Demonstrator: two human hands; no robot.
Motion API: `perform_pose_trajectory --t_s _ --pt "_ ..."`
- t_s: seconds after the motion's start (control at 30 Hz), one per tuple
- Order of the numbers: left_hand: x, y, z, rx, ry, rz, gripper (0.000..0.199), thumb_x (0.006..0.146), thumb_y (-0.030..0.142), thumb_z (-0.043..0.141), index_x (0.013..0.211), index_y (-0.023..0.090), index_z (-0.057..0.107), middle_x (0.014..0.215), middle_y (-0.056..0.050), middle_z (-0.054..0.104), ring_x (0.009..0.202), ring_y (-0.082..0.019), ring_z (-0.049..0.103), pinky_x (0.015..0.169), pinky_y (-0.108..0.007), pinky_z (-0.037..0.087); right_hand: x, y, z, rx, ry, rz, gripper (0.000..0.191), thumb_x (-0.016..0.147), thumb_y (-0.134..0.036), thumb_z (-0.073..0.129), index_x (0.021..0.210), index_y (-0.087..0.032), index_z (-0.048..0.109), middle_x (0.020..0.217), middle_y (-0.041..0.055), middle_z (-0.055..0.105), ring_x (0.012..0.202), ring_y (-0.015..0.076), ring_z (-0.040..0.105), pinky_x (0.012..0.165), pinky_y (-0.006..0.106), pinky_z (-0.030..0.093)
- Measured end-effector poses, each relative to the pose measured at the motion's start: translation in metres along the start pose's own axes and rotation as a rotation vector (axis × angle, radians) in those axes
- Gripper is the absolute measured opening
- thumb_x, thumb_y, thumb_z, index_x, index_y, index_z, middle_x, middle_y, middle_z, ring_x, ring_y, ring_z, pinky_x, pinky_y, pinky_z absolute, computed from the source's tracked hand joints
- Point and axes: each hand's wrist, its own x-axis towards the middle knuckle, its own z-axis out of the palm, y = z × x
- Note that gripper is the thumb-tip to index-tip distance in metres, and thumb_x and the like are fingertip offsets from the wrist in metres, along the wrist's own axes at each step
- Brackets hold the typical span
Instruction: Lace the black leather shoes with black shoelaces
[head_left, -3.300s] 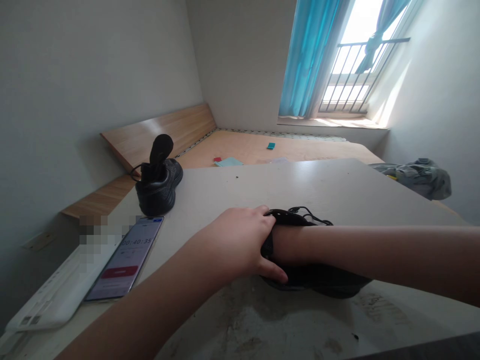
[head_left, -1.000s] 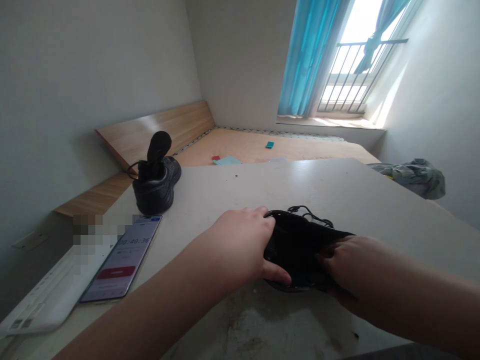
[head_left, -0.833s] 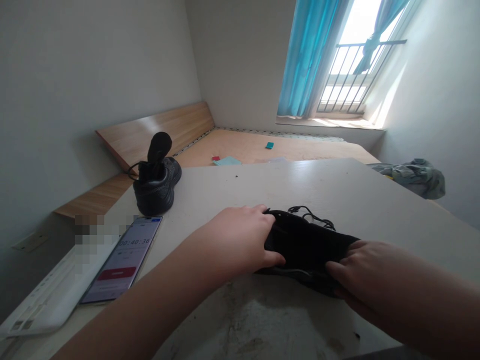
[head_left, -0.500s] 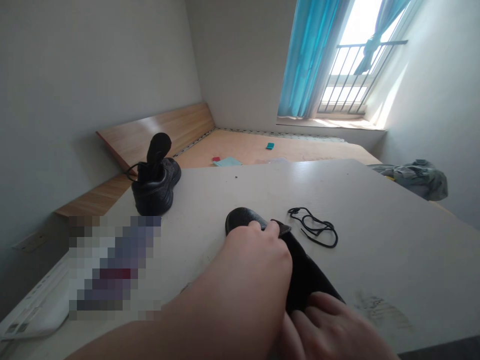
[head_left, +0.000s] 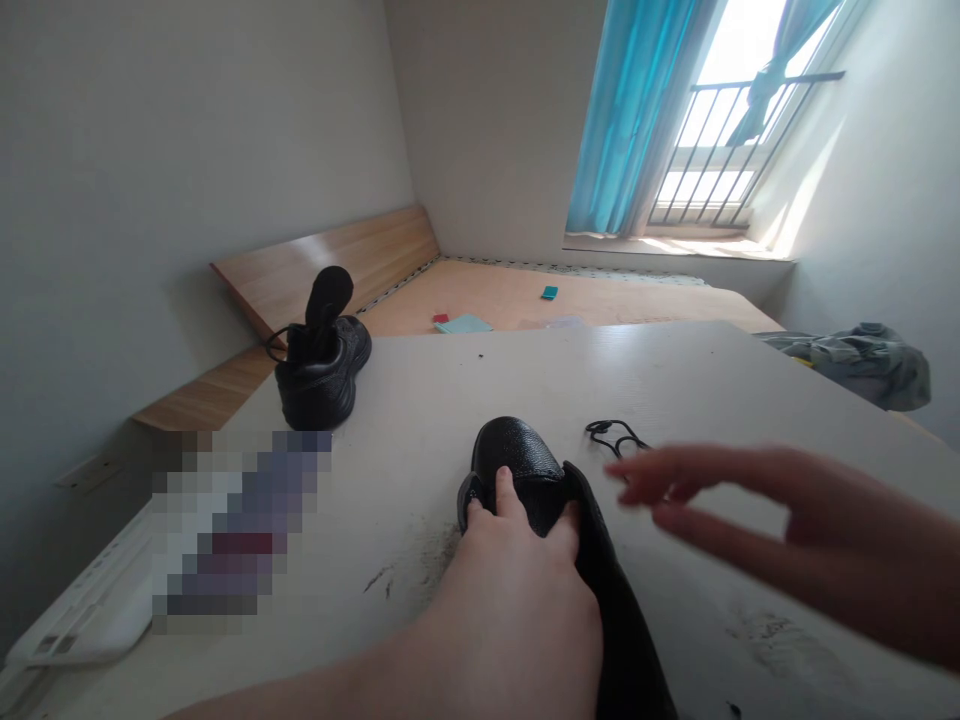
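A black leather shoe point(head_left: 517, 445) lies on the white table in front of me, toe pointing away. My left hand point(head_left: 525, 580) grips it across the opening, with fingers spread over the tongue and the side flaps. Part of the shoe is hidden under that hand. To the right, my right hand point(head_left: 720, 500) hangs over the table, thumb and fingers apart, slightly blurred and holding nothing. Its fingertips are nearest to a loose black shoelace point(head_left: 600, 428), which they partly cover. A second black shoe point(head_left: 319, 380) stands at the table's left edge, its tongue raised and a lace at its opening.
The white table point(head_left: 420, 400) has dark smudges near the shoe and at the right front. A pixelated patch point(head_left: 240, 540) and a white plastic object point(head_left: 90, 620) lie on the left. Beyond is a bed point(head_left: 630, 297); grey-green cloth point(head_left: 870, 365) lies at the right.
My right hand has left the shoe and moved up and right to the shoelace. My left hand now spreads over the shoe's tongue, and more of the toe shows.
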Motion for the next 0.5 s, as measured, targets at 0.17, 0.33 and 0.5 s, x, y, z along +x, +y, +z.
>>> perform_pose_trajectory --t_s 0.17,0.33,0.5 --pt "0.005 0.008 -0.006 0.085 -0.323 0.001 0.046 0.09 0.018 0.051 0.134 0.019 0.062 0.153 -0.014 0.043 0.139 -0.051 0.034 0.107 -0.07 0.034 0.035 0.07 0.018 -0.325 -0.113 0.246 0.095 0.075 -0.057 0.061 0.152 -0.011 0.031 0.154 0.0205 0.036 0.135 0.0417 0.042 0.106 0.055 0.041" --pt "0.002 0.009 -0.009 0.077 -0.35 0.026 0.05 0.097 0.022 0.039 0.146 0.018 0.046 0.159 -0.01 0.031 0.144 -0.053 0.018 0.109 -0.072 0.03 0.038 0.073 0.053 -0.178 -0.189 0.198 0.035 0.085 -0.031 0.044 0.111 -0.014 0.061 0.113 0.0184 0.065 0.104 0.0334 0.061 0.091 0.048 0.046" --pt "0.001 0.012 -0.008 0.064 -0.324 0.048 0.048 0.097 0.018 0.038 0.143 0.017 0.051 0.157 -0.013 0.036 0.14 -0.049 0.034 0.106 -0.065 0.039 0.058 0.054 0.046 0.079 -0.166 0.177 0.02 0.081 -0.032 0.048 0.087 -0.019 0.061 0.086 0.0108 0.066 0.08 0.0244 0.059 0.074 0.036 0.047"
